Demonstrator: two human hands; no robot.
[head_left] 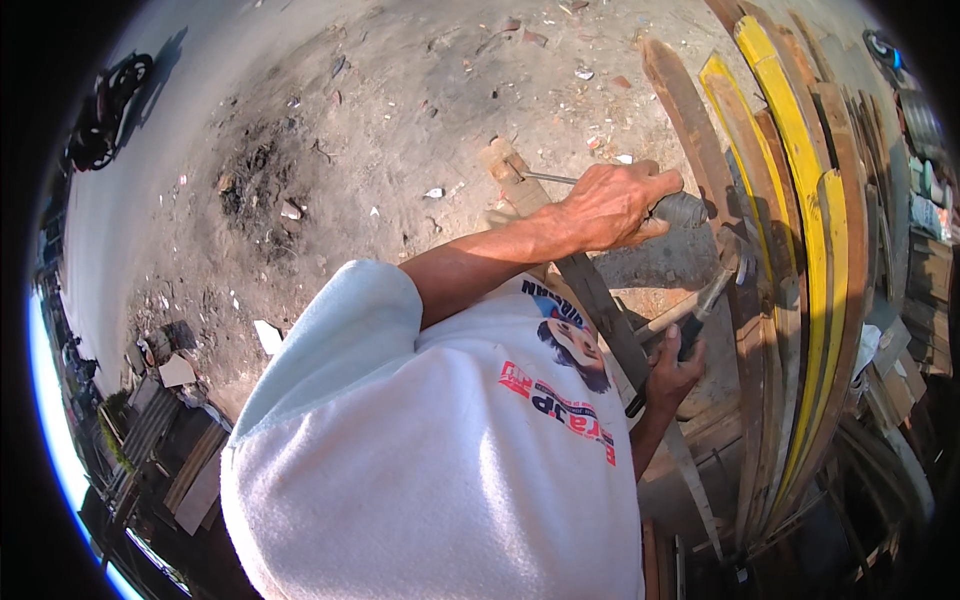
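Note:
My left hand (pixel 622 205) reaches across in front of me, its fingers closed on a tool with a thin metal rod (pixel 548 178). The rod points left towards the end of a narrow wooden plank (pixel 508 168). A dark grey, rounded piece (pixel 682 210) shows beside the fingers; I cannot tell if it is the tool's handle. Lower down, my right hand (pixel 672 375) is closed around the black grip of what looks like a hammer (pixel 712 295), its metal end near the upright boards. Close by that grip lies a pale wooden stick (pixel 668 315).
Long boards, some with yellow paint (pixel 785 100), stand along the right. More scrap wood (pixel 930 280) is stacked behind them. Debris dots the sandy ground (pixel 400 100). A motorcycle (pixel 108 112) is parked at far left, above a scrap pile (pixel 190 460).

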